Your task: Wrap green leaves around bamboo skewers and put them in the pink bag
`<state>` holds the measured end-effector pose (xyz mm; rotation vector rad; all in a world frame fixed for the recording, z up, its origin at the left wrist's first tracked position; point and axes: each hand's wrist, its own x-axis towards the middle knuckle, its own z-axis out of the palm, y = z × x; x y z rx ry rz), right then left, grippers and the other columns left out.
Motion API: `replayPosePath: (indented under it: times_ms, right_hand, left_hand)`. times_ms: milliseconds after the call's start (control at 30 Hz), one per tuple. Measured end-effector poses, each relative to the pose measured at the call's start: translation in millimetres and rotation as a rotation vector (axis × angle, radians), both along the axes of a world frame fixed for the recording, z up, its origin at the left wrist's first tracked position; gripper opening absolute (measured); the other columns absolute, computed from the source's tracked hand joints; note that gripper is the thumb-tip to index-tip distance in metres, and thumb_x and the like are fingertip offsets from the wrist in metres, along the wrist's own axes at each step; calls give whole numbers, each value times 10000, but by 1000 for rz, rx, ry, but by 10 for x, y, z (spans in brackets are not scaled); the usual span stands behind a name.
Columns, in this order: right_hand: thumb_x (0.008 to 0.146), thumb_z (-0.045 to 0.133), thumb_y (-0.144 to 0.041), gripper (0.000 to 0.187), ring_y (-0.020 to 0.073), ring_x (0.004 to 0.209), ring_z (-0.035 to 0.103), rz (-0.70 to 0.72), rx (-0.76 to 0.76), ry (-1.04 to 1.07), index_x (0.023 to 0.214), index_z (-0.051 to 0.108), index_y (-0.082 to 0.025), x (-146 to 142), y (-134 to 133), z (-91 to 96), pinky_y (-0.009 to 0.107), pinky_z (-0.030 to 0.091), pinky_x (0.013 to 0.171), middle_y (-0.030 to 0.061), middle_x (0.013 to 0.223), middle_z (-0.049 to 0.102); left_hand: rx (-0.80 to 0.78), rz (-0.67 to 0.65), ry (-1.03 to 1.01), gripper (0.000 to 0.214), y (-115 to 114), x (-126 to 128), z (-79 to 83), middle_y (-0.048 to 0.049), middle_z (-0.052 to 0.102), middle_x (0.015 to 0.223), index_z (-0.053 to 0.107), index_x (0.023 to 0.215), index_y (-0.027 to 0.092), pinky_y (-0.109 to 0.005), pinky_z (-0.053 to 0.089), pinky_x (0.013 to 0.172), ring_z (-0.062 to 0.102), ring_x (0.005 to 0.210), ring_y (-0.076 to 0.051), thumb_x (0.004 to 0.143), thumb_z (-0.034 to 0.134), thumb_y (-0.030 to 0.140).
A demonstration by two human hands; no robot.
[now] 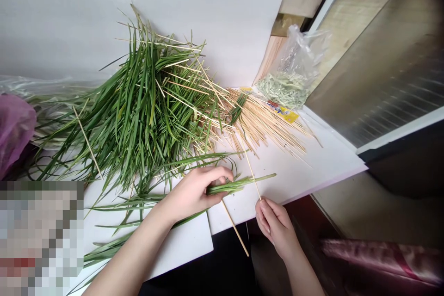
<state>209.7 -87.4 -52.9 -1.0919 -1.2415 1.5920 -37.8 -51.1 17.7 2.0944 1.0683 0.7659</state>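
My left hand (pixel 194 192) is closed around a folded bundle of green chive leaves (pixel 243 183) that sticks out to the right of its fingers. My right hand (pixel 275 226) pinches the lower end of a thin bamboo skewer (pixel 250 169), whose tip points up toward the leaf pile. A second skewer (pixel 236 229) lies loose below the left hand, over the board's edge. Both hands hover over the white board (pixel 312 166).
A big heap of green chive leaves (pixel 138 106) covers the board's left half. A fan of bamboo skewers (pixel 267 125) lies behind, with a clear plastic bag (pixel 293 74) of cut greens beyond. A pink bag (pixel 14 125) sits far left. A metal counter (pixel 388 78) stands right.
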Motion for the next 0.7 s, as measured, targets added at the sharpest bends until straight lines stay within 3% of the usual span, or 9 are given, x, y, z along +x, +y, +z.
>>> replayPosePath:
  times_ms: [267,400,500,567,633,700]
  right_hand:
    - [983,606,-641,569,76,410,213,-34,-30,41,662,433,-204,-2,0,-26,217,119,403,-81,527,292]
    - [987,608,-632,563,71,411,203,-39,-38,52,669,439,-200,-10,-6,-16,213,117,404,-83,528,293]
    - [986,601,-641,570,77,421,197,-40,-45,31,666,421,-205,1,-10,-20,214,119,408,-82,544,278]
    - [969,608,-664,582,84,441,193,-14,-50,-12,665,411,-210,28,-9,-36,221,130,420,-78,572,270]
    - [945,619,-694,598,99,474,218,45,-23,-71,657,416,-210,68,-3,-56,232,168,440,-65,595,285]
    - [934,612,-715,612,116,502,260,113,22,-127,645,426,-208,110,5,-72,245,215,460,-51,603,312]
  left_hand:
    - [123,61,-17,121,17,-17,-37,-25,711,820,717,985,193,-237,457,661,623,699,-136,919,645,263]
    - [80,72,-120,153,36,-22,-10,-54,761,861,778,902,192,-271,508,746,690,791,-171,913,683,312]
    - [16,212,-375,121,34,-32,19,-61,764,847,789,831,187,-297,533,781,698,825,-192,838,775,306]
    - [-68,358,-617,167,40,-56,31,-39,723,734,785,848,176,-264,526,648,660,681,-155,840,771,343]
    - [-152,476,-836,237,60,-93,40,9,615,615,779,925,166,-201,425,483,513,499,-82,889,713,391]
    - [-230,505,-982,286,90,-132,47,37,527,612,773,1008,152,-163,311,410,356,444,-35,906,689,406]
